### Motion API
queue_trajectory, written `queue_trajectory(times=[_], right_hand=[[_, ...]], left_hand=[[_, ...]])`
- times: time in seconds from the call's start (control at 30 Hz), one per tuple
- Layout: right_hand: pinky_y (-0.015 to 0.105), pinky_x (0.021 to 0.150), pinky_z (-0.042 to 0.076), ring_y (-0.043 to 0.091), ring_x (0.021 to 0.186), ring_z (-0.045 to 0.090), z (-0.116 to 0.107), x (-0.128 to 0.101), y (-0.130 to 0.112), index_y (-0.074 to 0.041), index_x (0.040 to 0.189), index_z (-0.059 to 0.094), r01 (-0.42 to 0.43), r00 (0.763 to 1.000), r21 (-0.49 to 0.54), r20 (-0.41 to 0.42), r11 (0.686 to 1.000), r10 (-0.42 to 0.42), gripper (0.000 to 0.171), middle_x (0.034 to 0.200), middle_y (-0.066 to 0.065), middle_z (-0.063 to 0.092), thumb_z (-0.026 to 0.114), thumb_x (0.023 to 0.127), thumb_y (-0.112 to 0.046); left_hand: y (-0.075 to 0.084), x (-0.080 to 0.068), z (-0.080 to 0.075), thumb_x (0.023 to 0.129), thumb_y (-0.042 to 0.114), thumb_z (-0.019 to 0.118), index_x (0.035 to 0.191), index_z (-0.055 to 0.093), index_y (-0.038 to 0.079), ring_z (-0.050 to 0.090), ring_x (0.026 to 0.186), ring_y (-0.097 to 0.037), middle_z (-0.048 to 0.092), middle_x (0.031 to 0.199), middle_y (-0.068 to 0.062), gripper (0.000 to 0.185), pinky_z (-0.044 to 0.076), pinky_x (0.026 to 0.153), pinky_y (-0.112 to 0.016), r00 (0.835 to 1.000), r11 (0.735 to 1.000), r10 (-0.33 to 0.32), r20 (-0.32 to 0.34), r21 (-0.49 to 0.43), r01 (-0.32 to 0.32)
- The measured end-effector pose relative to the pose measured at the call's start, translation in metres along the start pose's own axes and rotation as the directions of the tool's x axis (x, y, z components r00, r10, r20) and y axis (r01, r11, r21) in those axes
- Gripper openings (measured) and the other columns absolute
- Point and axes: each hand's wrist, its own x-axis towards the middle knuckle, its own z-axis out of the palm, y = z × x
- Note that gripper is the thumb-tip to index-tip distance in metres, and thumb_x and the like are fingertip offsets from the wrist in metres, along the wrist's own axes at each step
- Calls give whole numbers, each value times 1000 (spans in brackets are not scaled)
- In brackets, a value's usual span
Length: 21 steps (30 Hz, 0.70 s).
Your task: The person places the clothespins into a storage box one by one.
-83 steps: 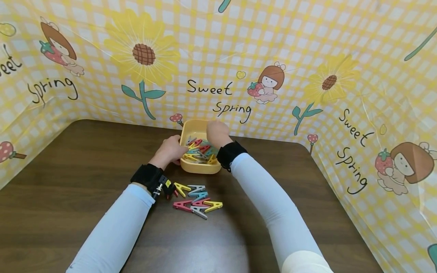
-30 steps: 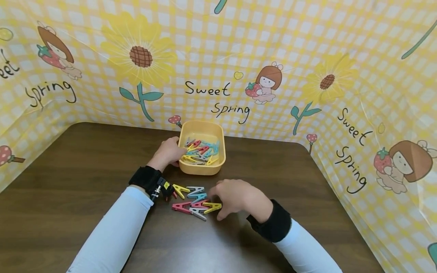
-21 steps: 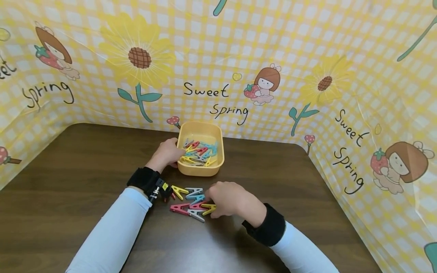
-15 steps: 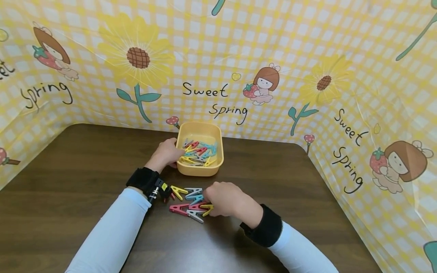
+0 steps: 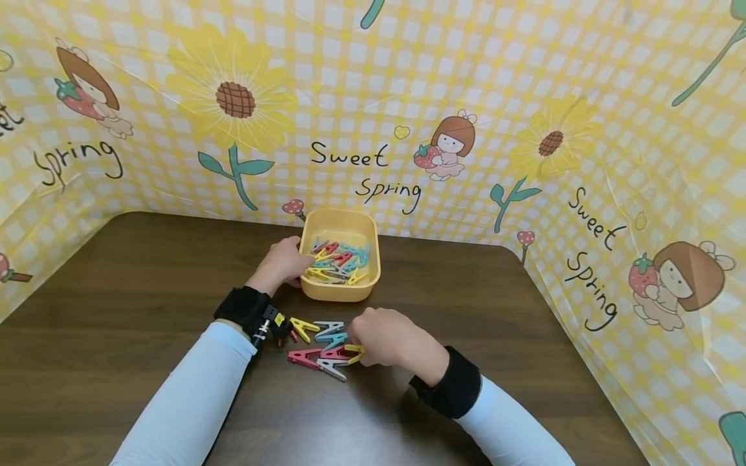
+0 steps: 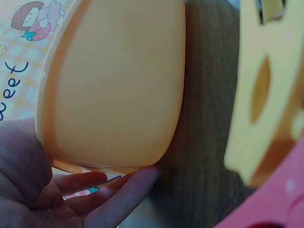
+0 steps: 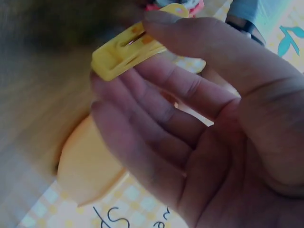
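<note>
1. The landmark is the yellow rounded-rectangle plastic tub [image 5: 340,259], which stands at the far middle of the dark brown wooden desk [image 5: 116,291] with a heap of coloured pegs inside.
2. The left hand [image 5: 285,262] holds the tub's left wall: its grip is curled round the rim, with the fingers [image 6: 118,190] under the base in the left wrist view. It has not shifted over the last seconds.
3. The right hand [image 5: 381,336] was over the tub almost three seconds ago; it has since come to the loose pile of coloured plastic clothes pegs [image 5: 317,346] on the desk just in front of the tub.
4. A second ago that hand hovered beside the pile with fingers loose. Now its grip is clamped on one yellow plastic clothes peg [image 7: 128,50], pinched between thumb and fingertips [image 7: 156,21] at the pile's right edge.
5. By this, one more peg seems to have been picked from the pile; several pegs in red, blue, grey and yellow remain in front of the tub.
</note>
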Motion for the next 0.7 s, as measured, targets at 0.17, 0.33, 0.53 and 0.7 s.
queue_trajectory(times=[0.17,0.33,0.53,0.7], right_hand=[[20,58,35,9,62,45,-7,-3,8,-17,86,71,45,999,83,-23,996,-43,17,67,-7,48,86,94,-16],[19,58,40,8,62,48,-11,-3,15,-15,89,76,69,996,67,-63,995,-65,12,69,-6,58,85,95,-19],[19,63,48,10,65,55,-15,-4,18,-15,97,80,51,997,69,-63,996,-47,9,76,-6,68,86,95,-21],[19,67,52,11,68,58,-15,-2,20,-14,103,82,51,997,79,-54,996,-47,11,82,-5,73,85,96,-21]], left_hand=[[0,-1,-1,109,22,57,168,28,-2,75,95,-29,57,145,-32,70,69,69,-34,1000,1000,7,1,2,-7],[0,-3,-1,108,22,58,165,33,-4,74,90,-26,59,142,-32,67,69,69,-33,1000,999,28,-4,16,-28],[0,-1,0,108,23,58,166,32,-3,74,92,-27,58,143,-31,68,68,67,-32,1000,1000,20,-4,22,-20],[-1,1,0,109,23,58,167,30,-2,74,96,-29,56,146,-31,69,68,67,-31,1000,1000,10,-1,19,-10]])
